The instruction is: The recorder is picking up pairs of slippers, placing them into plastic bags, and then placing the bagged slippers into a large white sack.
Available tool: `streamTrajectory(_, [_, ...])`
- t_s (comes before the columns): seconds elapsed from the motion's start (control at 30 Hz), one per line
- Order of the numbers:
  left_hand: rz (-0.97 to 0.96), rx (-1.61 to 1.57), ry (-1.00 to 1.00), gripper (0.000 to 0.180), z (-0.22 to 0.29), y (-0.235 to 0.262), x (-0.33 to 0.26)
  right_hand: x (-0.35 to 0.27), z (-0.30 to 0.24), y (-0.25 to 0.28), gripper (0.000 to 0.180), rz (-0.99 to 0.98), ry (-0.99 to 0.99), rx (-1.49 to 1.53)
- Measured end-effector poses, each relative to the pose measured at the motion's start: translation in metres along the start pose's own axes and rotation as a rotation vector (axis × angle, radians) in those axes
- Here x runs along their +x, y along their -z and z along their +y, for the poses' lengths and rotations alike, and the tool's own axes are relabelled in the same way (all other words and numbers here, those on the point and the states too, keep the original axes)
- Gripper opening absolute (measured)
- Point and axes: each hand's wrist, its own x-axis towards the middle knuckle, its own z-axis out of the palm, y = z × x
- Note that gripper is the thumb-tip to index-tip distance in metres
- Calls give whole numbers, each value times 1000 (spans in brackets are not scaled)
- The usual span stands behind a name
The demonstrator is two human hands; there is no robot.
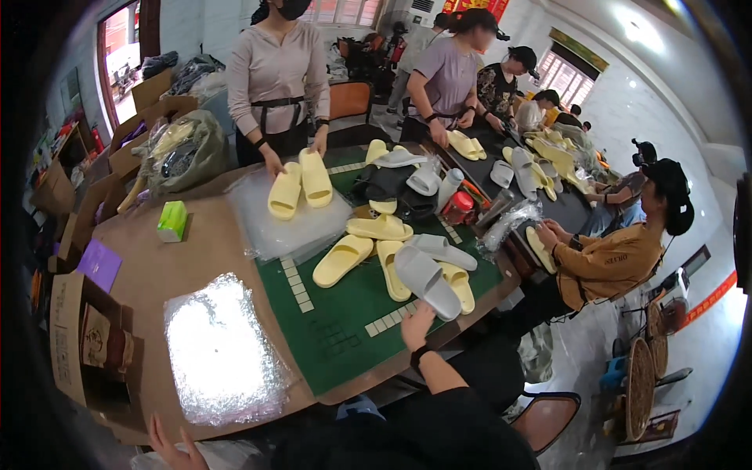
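My right hand (417, 326), with a dark band at the wrist, is at the near side of a grey slipper (421, 274). Its fingers are curled against the slipper's edge, partly hidden. Under and around that slipper lie another grey slipper (445, 251) and several pale yellow slippers (343, 262) on a green mat (337, 345). My left hand (174, 448) is low at the left, fingers spread and holding nothing, near clear plastic (211, 454) below the table edge. A stack of shiny clear plastic bags (223, 352) lies on the brown tabletop beyond it.
Across the table a person holds two yellow slippers (301, 184) over a pile of plastic bags (258, 227). A green box (172, 222), a red-lidded jar (459, 208) and cardboard boxes (70, 337) stand around. A seated person (619, 258) works at the right.
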Motion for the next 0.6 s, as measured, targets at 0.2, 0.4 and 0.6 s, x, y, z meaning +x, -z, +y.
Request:
streamTrajectory(0.2, [-400, 40, -67, 47, 26, -81, 5, 88, 25, 1, 62, -12, -362, 135])
streamTrajectory(0.4, [-727, 86, -282, 52, 47, -115, -1, 99, 40, -33, 44, -229, -276, 215])
streamTrajectory(0.6, [-867, 139, -272, 54, 26, -131, -12, 70, 23, -44, 28, -181, -195, 343])
